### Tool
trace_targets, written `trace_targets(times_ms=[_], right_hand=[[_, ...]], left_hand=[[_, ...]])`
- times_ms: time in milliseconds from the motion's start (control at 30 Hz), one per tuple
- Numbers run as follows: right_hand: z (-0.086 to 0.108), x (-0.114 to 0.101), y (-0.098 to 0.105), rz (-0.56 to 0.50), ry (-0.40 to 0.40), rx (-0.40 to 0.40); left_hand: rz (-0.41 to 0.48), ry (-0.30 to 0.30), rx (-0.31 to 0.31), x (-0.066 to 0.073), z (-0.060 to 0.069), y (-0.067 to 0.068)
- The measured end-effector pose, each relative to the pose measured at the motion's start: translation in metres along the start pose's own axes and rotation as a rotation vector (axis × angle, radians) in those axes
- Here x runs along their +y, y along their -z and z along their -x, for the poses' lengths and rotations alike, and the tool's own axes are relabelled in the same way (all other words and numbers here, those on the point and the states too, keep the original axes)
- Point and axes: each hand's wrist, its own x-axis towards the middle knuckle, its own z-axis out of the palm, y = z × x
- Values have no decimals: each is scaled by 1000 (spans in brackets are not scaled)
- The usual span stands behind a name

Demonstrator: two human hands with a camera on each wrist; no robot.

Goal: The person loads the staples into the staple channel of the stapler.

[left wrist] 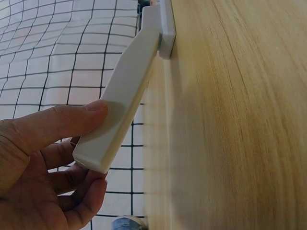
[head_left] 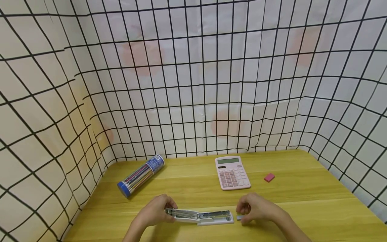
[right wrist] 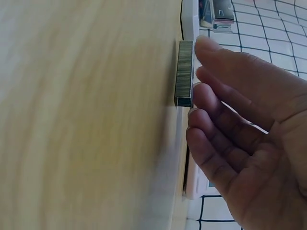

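A white stapler (head_left: 215, 222) lies unfolded on the table, its metal inside facing up. My left hand (head_left: 157, 211) holds the raised end of its top arm; in the left wrist view the thumb of that hand (left wrist: 38, 163) lies along the white cover (left wrist: 117, 103), fingers curled behind. Just right of the stapler base is a short strip of staples (head_left: 239, 217), at the fingertips of my right hand (head_left: 260, 210). Seen from the right wrist, the strip (right wrist: 184, 72) lies low against the table and the right hand (right wrist: 249, 120) has loosely bent fingers beside it, not closed around it.
Behind the stapler lies a pink calculator (head_left: 232, 173), with a small red block (head_left: 269, 177) to its right. A clear tube of pencils with a blue cap (head_left: 141, 175) lies at the back left. White cloth with a black grid (head_left: 193, 101) surrounds the wooden table (head_left: 187, 181).
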Motion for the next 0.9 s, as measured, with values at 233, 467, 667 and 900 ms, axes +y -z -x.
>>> trace_targets(times_ms=[233, 467, 667, 900], right_hand=[[-1, 4, -1, -3, 7, -10], [-2, 8, -1, 16, 0, -19], [-2, 9, -1, 47, 1, -22], [-2, 8, -1, 60, -3, -20]], left_hand=[[-6, -5, 1, -1, 0, 0], [1, -7, 0, -1, 0, 0], [-2, -19, 6, -1, 0, 0], [0, -12, 2, 0, 0, 1]])
